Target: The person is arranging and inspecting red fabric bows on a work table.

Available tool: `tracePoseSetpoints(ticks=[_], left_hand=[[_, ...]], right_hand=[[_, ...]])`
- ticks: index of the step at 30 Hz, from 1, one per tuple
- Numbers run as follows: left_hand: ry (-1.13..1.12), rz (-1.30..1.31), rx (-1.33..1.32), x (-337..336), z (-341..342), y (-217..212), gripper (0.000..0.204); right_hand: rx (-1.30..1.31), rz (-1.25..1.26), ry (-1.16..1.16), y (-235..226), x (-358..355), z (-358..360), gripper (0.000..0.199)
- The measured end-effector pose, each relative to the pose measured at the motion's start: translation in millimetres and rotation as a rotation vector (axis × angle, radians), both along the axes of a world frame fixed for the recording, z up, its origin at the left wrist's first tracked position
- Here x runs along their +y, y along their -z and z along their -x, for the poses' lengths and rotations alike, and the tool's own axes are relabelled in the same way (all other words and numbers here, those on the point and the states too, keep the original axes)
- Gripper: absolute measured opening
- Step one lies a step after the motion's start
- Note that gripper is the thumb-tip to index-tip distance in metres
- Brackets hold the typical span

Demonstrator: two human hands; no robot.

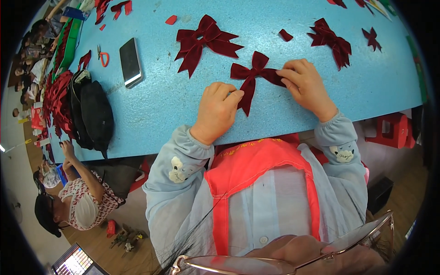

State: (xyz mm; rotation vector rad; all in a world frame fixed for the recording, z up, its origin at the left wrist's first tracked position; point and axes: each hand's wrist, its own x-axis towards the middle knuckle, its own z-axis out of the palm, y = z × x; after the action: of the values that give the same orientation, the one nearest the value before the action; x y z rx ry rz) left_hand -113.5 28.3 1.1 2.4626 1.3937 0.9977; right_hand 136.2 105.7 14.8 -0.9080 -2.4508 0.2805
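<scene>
A dark red velvet ribbon bow (pixel 250 81) lies on the blue table in front of me, its two loops up and its two tails spread apart. My left hand (pixel 217 109) is closed, with thumb and fingertips pinched at the edge of the lower-left tail. At the other side, my right hand (pixel 308 88) pinches the end of the right tail between thumb and fingers. Just beyond lies a larger layered bow (pixel 206 39). Another layered bow (pixel 331 42) rests to the far right, near a small ribbon piece (pixel 286 35).
On the left of the blue table (pixel 151 112) are a phone (pixel 131 63), orange-handled scissors (pixel 102 57), a black bag (pixel 97 114) and a heap of red ribbons (pixel 57 98). A co-worker (pixel 85 197) sits at the left edge. A red stool (pixel 389 130) stands at right.
</scene>
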Motion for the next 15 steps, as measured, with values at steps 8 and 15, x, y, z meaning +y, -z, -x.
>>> tracePoseSetpoints(ticks=[8, 15], left_hand=[[-0.332, 0.138, 0.008, 27.2, 8.0, 9.7, 0.009], [-0.335, 0.366, -0.155, 34.9, 2.2, 3.5, 0.015]], right_hand=[[0.123, 0.323, 0.291, 14.9, 26.7, 25.1, 0.018], [0.152, 0.464, 0.151, 18.9, 38.3, 48.3, 0.014]])
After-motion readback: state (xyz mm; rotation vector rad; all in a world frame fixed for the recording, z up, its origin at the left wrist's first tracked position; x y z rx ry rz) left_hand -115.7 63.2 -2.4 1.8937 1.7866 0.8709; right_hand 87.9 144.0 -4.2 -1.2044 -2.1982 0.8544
